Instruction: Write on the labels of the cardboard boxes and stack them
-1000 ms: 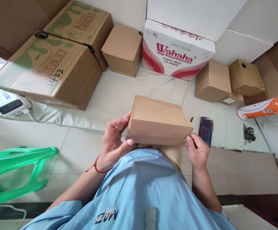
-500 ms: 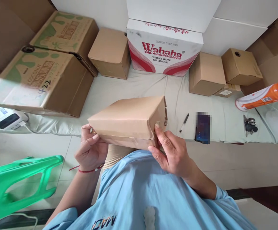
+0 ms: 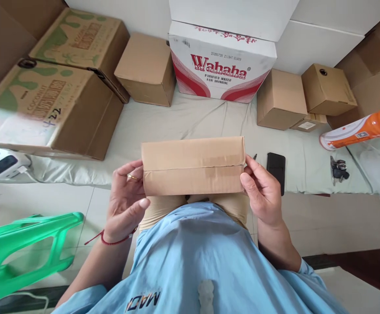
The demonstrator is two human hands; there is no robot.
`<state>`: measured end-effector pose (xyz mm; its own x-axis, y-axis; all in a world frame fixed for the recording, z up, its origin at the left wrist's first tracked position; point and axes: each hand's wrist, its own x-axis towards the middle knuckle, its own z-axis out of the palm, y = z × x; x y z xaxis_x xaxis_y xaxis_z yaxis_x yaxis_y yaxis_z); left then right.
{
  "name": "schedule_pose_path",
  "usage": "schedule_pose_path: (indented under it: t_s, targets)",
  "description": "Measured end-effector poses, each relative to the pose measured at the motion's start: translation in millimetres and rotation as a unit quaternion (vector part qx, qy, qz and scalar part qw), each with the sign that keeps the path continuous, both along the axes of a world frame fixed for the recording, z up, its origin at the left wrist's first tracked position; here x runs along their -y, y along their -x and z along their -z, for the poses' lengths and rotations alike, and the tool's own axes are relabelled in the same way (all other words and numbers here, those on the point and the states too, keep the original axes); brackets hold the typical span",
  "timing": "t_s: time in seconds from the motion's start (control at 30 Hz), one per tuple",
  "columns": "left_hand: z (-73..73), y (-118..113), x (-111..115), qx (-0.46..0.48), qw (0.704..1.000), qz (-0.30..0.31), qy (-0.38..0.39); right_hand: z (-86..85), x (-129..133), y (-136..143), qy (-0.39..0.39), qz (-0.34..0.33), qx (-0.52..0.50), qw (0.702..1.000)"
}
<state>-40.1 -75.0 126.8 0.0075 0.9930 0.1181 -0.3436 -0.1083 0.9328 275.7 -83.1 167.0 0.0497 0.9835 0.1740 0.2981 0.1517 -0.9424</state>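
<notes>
A plain brown cardboard box (image 3: 193, 152) is held level in front of my body, at the near edge of the table. The face turned to me has a seam running along its length. My left hand (image 3: 127, 200) grips its left end, fingers behind and thumb low at the near corner. At the right end my right hand (image 3: 263, 187) holds it, with the thumb on the near side and fingers around the end. Just behind my right fingers the tip of a pen (image 3: 255, 156) shows. A dark phone (image 3: 275, 172) lies to the right of that hand.
Along the back of the cloth-covered table (image 3: 209, 117) stand a white Wahaba-style water carton (image 3: 222, 69) and brown boxes (image 3: 144, 65). Coconut cartons (image 3: 62, 100) are at left. An orange bottle (image 3: 363, 126) and keys (image 3: 339, 170) lie right. A green stool (image 3: 29, 248) stands lower left.
The box has turned so its seamed long side faces me squarely, and it has shifted right. Both hands now hold opposite ends. The right hand moved right, covering most of the pen.
</notes>
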Motion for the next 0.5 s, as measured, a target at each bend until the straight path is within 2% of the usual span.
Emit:
schedule_pose_path:
  t_s: [0.1, 0.3, 0.4, 0.5]
  targets:
    - [-1.4, 3, 6, -0.054, 0.997, 0.046, -0.001, 16.5, -7, -5, 0.060, 0.040, -0.038, 0.997]
    - [-4.2, 0, 7, -0.084, 0.991, 0.070, -0.071, 49.1, -21, -18, 0.089, 0.120, -0.099, 0.984]
    - [-6.2, -6, 3, -0.083, 0.987, 0.089, -0.103, 53.1, -22, -24, 0.095, 0.135, -0.093, 0.982]
    - [-5.2, -11, 0, -0.066, 0.989, 0.091, -0.099, 46.4, -24, -30, 0.039, 0.135, -0.016, 0.990]
